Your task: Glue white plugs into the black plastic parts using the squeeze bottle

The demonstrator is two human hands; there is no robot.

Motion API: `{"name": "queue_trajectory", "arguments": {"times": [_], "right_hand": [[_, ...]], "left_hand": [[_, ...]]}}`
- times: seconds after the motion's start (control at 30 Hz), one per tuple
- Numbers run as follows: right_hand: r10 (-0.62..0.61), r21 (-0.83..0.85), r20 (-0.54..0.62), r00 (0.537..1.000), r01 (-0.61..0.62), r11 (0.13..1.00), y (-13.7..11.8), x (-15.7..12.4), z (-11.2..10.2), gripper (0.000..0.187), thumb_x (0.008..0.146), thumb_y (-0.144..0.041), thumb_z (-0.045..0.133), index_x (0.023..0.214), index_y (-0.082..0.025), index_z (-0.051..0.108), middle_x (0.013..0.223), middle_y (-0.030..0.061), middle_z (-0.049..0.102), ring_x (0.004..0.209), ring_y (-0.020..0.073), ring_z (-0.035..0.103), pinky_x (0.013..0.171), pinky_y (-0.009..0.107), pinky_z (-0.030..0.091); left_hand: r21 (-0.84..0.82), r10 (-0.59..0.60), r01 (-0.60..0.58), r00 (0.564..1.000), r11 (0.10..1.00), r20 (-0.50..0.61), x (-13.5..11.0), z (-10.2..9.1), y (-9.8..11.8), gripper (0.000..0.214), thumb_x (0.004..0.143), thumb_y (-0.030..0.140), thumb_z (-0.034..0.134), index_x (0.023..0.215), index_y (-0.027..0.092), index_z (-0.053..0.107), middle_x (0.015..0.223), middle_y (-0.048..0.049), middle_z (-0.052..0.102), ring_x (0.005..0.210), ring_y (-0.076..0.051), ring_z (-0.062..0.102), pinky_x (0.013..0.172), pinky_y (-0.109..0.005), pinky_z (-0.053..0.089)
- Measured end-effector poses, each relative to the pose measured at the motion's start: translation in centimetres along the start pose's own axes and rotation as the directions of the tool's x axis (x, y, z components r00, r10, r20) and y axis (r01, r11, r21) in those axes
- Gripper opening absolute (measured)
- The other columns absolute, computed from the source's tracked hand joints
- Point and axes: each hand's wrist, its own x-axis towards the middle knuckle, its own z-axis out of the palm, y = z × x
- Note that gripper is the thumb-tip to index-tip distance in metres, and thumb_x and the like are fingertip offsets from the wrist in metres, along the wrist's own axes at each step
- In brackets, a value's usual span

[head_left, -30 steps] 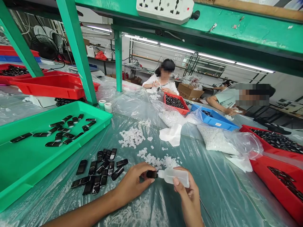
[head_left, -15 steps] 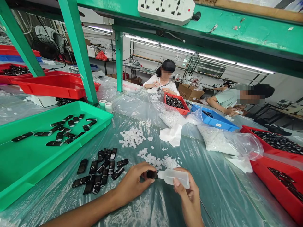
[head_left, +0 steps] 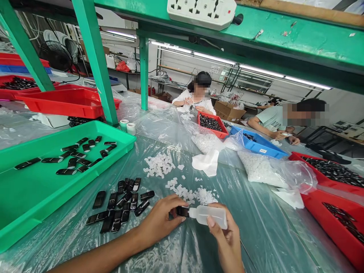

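A green tray (head_left: 34,197) lies far left of the fingers, with flat black parts scattered in it. Nearer, just left of the left hand's knuckles, a cluster of black parts (head_left: 121,204) lies on the clear plastic sheet (head_left: 256,227) that covers the table. The left hand (head_left: 159,222) has its fingers curled, thumb and fingertips pinched on the black cap (head_left: 182,211) of a small translucent bottle (head_left: 209,215). The bottle lies on its side above the sheet, cap toward the left hand. The right hand (head_left: 226,239) grips the bottle's body, thumb on the near side and fingers wrapped behind. Just beyond both sets of fingertips lie loose white pieces (head_left: 196,195). Far right of the right hand's fingers sit red trays (head_left: 318,201) of black parts.
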Motion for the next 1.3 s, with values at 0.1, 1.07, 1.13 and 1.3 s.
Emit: {"name": "queue_trajectory", "arguments": {"times": [0.1,1.07,1.13,1.3], "right_hand": [[-0.015,-0.001,-0.005,1.000,0.015,1.000,0.02,-0.03,0.05,0.035,0.066,-0.049,0.068,0.085,-0.021,0.061,0.077,0.0010,0.060,0.067,0.0167,0.053,0.063,0.026,0.040],[-0.037,-0.064,-0.012,0.999,0.036,0.997,-0.44,0.07,-0.07,0.031,0.069,-0.046,0.066,0.087,-0.021,0.060,0.080,0.0022,0.061,0.071,0.0175,0.057,0.062,0.024,0.044],[-0.040,-0.070,-0.009,0.999,0.039,0.997,-0.46,0.07,-0.11,0.031,0.069,-0.047,0.065,0.087,-0.021,0.060,0.081,0.0023,0.061,0.072,0.0177,0.057,0.062,0.024,0.044],[-0.047,-0.057,-0.001,0.999,0.047,0.997,-0.18,0.11,-0.32,0.032,0.068,-0.046,0.066,0.087,-0.021,0.061,0.078,0.0022,0.062,0.069,0.0174,0.057,0.059,0.024,0.044]], "left_hand": [[-0.006,-0.010,0.010,0.999,1.000,0.031,0.02,-0.13,0.30,0.027,0.080,0.016,0.058,0.105,0.024,0.062,0.094,-0.0027,0.057,0.078,-0.015,0.055,0.064,-0.021,0.045],[-0.039,-0.027,0.029,0.999,0.999,0.039,0.00,-0.25,0.30,0.025,0.082,0.023,0.061,0.107,0.025,0.065,0.095,-0.0025,0.065,0.079,-0.016,0.059,0.067,-0.021,0.045],[-0.040,-0.021,0.022,0.999,0.999,0.035,0.00,-0.24,0.24,0.024,0.081,0.022,0.062,0.105,0.024,0.065,0.095,-0.0025,0.064,0.079,-0.016,0.058,0.067,-0.021,0.044],[-0.039,-0.026,0.027,0.999,0.999,0.037,0.01,-0.30,0.40,0.022,0.080,0.021,0.063,0.102,0.023,0.065,0.094,-0.0030,0.064,0.079,-0.016,0.058,0.065,-0.021,0.044]]}}
